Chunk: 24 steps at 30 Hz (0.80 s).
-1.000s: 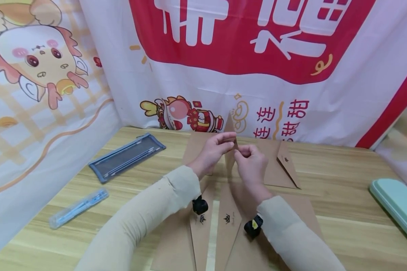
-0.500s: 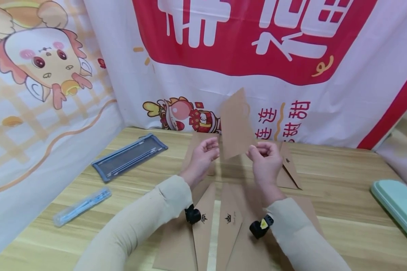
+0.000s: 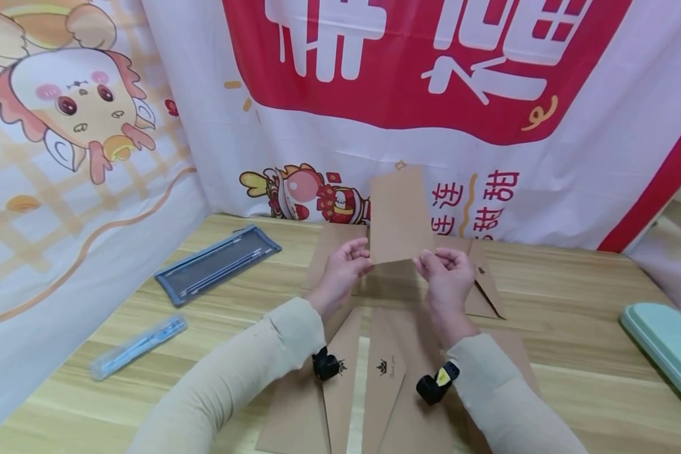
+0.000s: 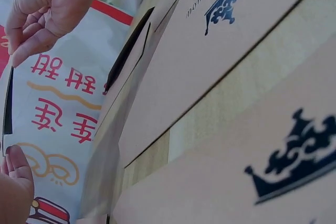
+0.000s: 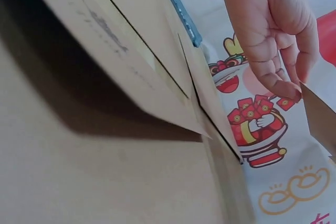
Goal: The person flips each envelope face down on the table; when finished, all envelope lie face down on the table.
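Observation:
A plain brown kraft-paper sheet (image 3: 400, 217) stands raised above the far part of the table. My left hand (image 3: 338, 272) pinches its lower left corner; in the right wrist view that hand's fingertips (image 5: 294, 93) meet at the sheet's corner. The lower right corner is held by my right hand (image 3: 447, 280), thumb and curled fingers together. Seen from the left wrist, the sheet (image 4: 7, 108) is nearly edge-on between both hands. Below my forearms lie brown envelopes, a left one (image 3: 295, 403) and a right one (image 3: 425, 403), their flaps bearing black crown prints.
More brown envelopes lie behind, one at back left (image 3: 320, 261) and one at back right (image 3: 485, 284). A blue mesh pencil case (image 3: 218, 261) and a clear plastic case (image 3: 139, 347) are on the left. At the right edge sits a mint-green case (image 3: 666, 353). A printed cloth (image 3: 318, 145) hangs behind.
The sheet was edge-on between close-set hands, then turned its broad face to the head view. My hands moved apart, and my left hand came back to the sheet's left corner.

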Each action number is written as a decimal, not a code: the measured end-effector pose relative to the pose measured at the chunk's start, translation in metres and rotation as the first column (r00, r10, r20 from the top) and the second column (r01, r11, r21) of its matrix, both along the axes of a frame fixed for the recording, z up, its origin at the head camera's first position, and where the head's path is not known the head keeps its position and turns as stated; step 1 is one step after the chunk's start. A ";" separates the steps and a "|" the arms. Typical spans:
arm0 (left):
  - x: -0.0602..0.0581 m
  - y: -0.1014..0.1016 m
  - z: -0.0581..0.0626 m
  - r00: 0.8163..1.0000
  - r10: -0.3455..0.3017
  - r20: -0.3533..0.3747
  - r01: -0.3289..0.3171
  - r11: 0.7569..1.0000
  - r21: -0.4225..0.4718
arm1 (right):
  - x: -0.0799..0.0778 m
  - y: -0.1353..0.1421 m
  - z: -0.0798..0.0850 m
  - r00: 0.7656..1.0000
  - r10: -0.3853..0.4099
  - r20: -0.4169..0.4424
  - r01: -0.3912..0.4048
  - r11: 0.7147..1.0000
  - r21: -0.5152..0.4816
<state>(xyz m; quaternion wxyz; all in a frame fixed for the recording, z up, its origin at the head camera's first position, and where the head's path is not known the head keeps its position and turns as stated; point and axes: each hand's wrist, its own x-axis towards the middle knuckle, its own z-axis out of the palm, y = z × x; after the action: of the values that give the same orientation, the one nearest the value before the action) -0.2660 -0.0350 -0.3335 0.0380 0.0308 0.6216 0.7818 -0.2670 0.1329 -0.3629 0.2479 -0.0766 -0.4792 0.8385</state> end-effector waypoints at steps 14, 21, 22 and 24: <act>-0.006 -0.009 -0.002 1.000 -0.015 0.022 0.017 0.996 -0.091 | 0.026 0.007 0.028 0.937 0.249 0.245 -0.299 0.935 0.192; -0.007 -0.022 0.001 0.985 -0.154 0.075 0.170 0.939 -0.300 | 0.023 0.034 0.026 0.754 0.492 0.436 -0.644 0.687 0.337; -0.008 -0.023 0.000 0.981 -0.174 0.082 0.191 0.923 -0.333 | 0.022 0.037 0.025 0.738 0.502 0.451 -0.663 0.663 0.348; -0.009 -0.024 -0.001 0.974 -0.204 0.102 0.228 0.893 -0.387 | 0.021 0.041 0.022 0.712 0.508 0.484 -0.692 0.622 0.366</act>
<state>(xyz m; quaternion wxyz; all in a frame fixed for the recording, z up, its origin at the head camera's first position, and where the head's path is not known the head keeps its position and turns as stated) -0.2750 -0.0594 -0.3348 0.1483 0.0684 0.7583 0.6311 -0.2463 0.1739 -0.3414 -0.1255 0.0204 -0.7196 0.6826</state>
